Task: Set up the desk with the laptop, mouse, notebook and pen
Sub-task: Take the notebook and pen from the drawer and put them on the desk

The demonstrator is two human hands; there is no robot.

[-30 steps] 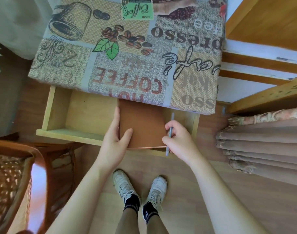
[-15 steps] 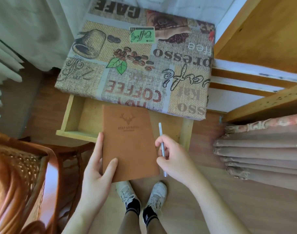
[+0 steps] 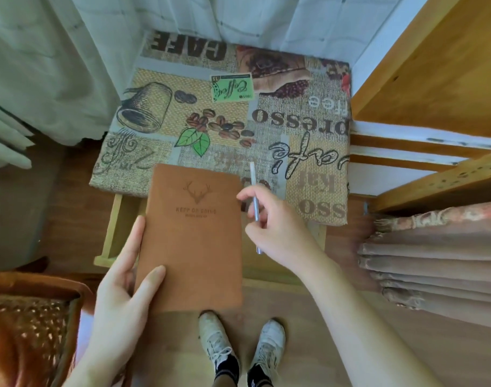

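Coffee-themed cloth (image 3: 303,127) covers a small desk beside white curtains (image 3: 43,65); beneath its near edge a pale wooden drawer (image 3: 110,241) stands pulled out; the left hand (image 3: 121,297) grips a brown notebook (image 3: 194,238) stamped with antlers, thumb on the cover, fingers along its left edge, the book held over the drawer; just right of it, the right hand (image 3: 278,227) pinches a slim silver pen (image 3: 255,196), its tip pointing away toward the cloth; white sneakers (image 3: 238,347) stand on wood flooring below.
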